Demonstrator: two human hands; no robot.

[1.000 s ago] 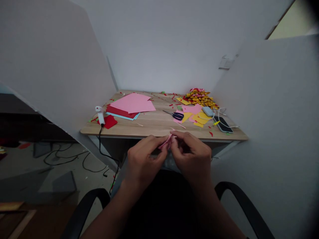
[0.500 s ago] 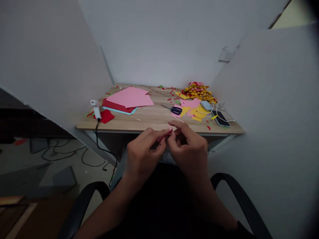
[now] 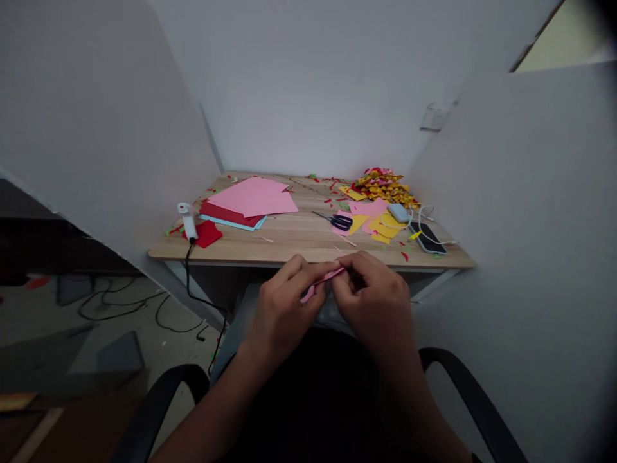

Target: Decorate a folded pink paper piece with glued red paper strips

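A small piece of folded pink paper (image 3: pixel 330 275) is pinched between my hands, just in front of the table's front edge. My left hand (image 3: pixel 292 297) grips its left part with thumb and fingers. The fingertips of my right hand (image 3: pixel 371 288) close on its right end, touching those of my left hand. Fingers cover much of the paper. Beyond my hands, dark-handled scissors (image 3: pixel 341 222) lie on the wooden table (image 3: pixel 294 247).
Pink sheets (image 3: pixel 255 196) lie over red and blue ones at the left, near a white glue gun (image 3: pixel 189 224) with a black cord. At the right are yellow and pink pieces, a folded-paper pile (image 3: pixel 385 186), a phone (image 3: pixel 427 238) and a white cable.
My right index finger has come down onto the paper, and more of the pink strip shows between my hands. The whole view has shifted slightly, with the table lower in the picture.
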